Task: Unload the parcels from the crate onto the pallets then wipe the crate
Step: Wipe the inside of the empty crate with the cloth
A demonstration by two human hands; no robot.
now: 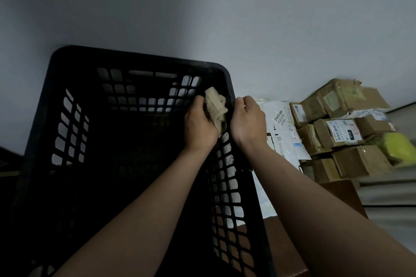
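The parcels (337, 128) sit piled beside the black crate (135, 57), which looks empty, so only wiping seems left: the left hand (199, 125) squeezes a tan rag (216, 105) against its inside wall while the right hand (247, 119) grips its rim.

A plain grey wall (202, 7) stands behind, with an unclear dark shape (9, 162) low left.

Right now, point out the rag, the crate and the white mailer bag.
rag (216, 105), head view, its bunched middle.
crate (135, 58), head view, its far rim.
white mailer bag (284, 129), head view, its printed face.
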